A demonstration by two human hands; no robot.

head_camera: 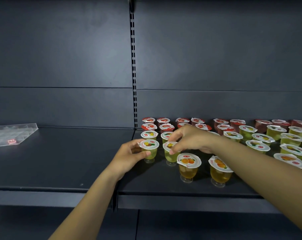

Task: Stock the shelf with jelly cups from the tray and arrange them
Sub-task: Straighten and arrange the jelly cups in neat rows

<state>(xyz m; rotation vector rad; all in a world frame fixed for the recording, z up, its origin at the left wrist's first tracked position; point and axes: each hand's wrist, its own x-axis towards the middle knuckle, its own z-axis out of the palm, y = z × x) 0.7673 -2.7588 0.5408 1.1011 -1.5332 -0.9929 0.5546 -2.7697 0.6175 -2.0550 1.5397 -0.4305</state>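
Note:
Rows of jelly cups stand on the dark shelf: red ones at the back, green pineapple ones in the middle, orange ones at the front. My left hand grips a green pineapple cup at the left end of its row, thumb and fingers around its side. My right hand pinches the lid rim of the neighbouring green cup from above. Both cups stand upright on the shelf. No tray shows in this view.
A clear plastic divider piece with a red label lies on the left shelf section. A slotted upright splits the back panel. More green and orange cups fill the right side. The front edge runs below my forearms.

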